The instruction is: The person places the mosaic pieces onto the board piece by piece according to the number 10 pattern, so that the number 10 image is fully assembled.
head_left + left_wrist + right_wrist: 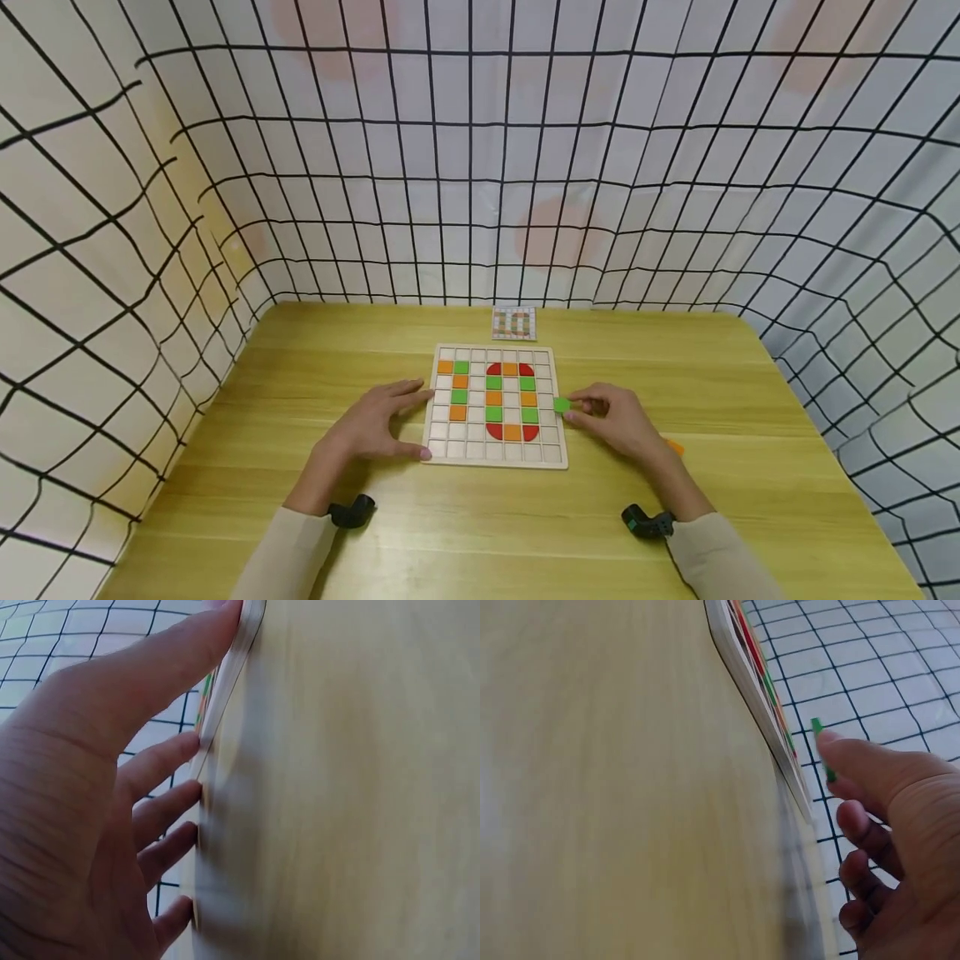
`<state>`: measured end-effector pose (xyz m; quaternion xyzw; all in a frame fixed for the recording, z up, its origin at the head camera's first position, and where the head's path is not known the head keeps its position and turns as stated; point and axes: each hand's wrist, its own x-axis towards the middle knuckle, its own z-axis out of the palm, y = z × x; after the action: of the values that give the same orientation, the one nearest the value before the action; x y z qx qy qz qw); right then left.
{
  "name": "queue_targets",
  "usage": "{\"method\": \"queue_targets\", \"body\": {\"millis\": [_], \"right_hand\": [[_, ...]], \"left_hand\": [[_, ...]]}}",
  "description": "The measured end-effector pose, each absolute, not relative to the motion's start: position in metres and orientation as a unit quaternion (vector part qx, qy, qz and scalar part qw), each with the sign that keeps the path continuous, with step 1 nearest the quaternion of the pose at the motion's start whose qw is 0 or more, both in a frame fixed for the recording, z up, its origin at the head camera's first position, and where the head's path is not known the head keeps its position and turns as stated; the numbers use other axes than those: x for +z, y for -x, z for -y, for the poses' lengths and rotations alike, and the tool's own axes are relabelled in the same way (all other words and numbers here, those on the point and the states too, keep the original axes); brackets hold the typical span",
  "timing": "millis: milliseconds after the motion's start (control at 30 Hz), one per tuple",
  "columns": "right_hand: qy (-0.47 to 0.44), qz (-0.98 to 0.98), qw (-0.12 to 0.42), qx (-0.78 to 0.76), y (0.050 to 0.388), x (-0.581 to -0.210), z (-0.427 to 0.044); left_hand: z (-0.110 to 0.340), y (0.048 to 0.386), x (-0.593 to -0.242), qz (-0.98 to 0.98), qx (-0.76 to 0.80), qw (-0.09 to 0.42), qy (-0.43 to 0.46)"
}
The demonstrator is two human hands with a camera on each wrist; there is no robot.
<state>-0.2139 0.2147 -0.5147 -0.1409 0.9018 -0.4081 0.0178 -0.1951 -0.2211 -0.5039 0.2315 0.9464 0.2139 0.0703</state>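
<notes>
A pale wooden grid board [450,451] lies on the table, with orange and green square tiles and red rounded corner tiles set in its cells. On the right the tiles make a closed oblong ring; on the left, a short column with one orange tile [445,367] beside its top. My left hand [369,423] rests at the board's left edge, thumb and fingertips touching the rim. Thumb and index finger of my right hand [618,421] pinch a green square tile [562,405] at the board's right edge. The right wrist view shows that tile edge-on, raised above the table.
Behind the board lies a small card [513,323] printed with a coloured grid pattern. An orange piece [676,447] is on the table, partly hidden by my right forearm. Black netting over white cloth [480,200] encloses the table [480,533] at the back and sides.
</notes>
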Motion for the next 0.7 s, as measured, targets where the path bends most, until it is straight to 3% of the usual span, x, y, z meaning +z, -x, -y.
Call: {"method": "queue_targets", "body": {"millis": [700], "right_hand": [[0.241, -0.867, 0.028, -0.436, 0.214, -0.516, -0.119]], "left_hand": [[0.223, 0.194, -0.506, -0.948, 0.189, 0.047, -0.253]]}}
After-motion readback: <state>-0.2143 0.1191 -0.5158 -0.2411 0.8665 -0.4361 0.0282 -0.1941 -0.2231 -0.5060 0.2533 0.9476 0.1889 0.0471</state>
